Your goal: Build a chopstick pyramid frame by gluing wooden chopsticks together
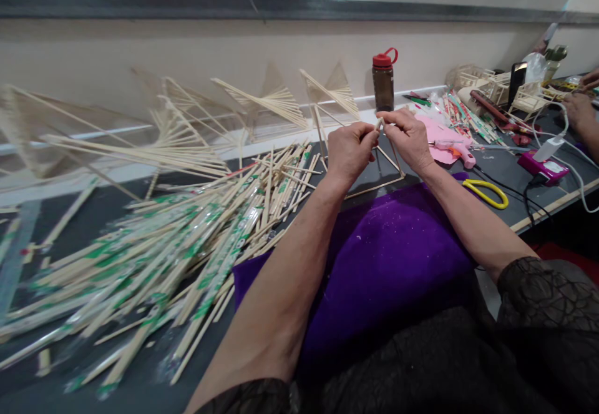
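Both hands pinch the top of a stick frame (374,187): the left hand (350,152) and right hand (410,139) close thumb and fingertips on its apex, held between them. Its legs slope down from the grip to the dark table (508,169), just beyond a purple cloth (397,258). Wrapped chopsticks (178,258) lie heaped to the left.

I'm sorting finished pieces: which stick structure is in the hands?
The open triangular frame, its top pinched by left hand and right hand; the fan-shaped ones lean by the wall, untouched.
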Motion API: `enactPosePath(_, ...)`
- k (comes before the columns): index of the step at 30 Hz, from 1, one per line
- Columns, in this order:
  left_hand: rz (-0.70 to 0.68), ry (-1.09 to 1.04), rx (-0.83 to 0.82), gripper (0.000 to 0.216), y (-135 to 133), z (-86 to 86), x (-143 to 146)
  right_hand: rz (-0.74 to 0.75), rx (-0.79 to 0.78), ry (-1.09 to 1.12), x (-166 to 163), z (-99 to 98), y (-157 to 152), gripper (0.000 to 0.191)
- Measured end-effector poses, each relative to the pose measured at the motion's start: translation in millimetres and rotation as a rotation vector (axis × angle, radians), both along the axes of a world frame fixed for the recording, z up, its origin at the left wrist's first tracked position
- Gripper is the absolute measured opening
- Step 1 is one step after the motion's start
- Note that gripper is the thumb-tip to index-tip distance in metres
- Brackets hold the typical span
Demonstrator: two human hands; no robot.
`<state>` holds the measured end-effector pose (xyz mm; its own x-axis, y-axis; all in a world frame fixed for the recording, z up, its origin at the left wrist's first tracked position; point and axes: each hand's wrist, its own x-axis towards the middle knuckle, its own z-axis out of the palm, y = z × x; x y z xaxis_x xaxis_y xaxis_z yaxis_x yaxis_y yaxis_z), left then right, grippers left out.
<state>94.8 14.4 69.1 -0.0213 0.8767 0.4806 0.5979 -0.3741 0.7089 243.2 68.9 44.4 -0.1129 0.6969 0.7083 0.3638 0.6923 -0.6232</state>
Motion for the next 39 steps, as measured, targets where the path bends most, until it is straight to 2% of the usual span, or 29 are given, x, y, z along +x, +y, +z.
enactPosePath(20,-0.01,0.008,0.0,0.024,0.2,1.2,-0.8,0.0,-0.003,0.004,-0.4,0.2,0.7,0.022)
enactPosePath(33,0.011,0.046,-0.022,0.02,-3.5,3.7,-6.9,0.013,0.042,0.017,-0.5,-8.2,6.0,0.027)
enactPosePath(39,0.055,-0.092,-0.033,0.018,-2.3,12.5,-21.2,0.006,0.022,0.04,-2.0,-7.7,1.7,0.029)
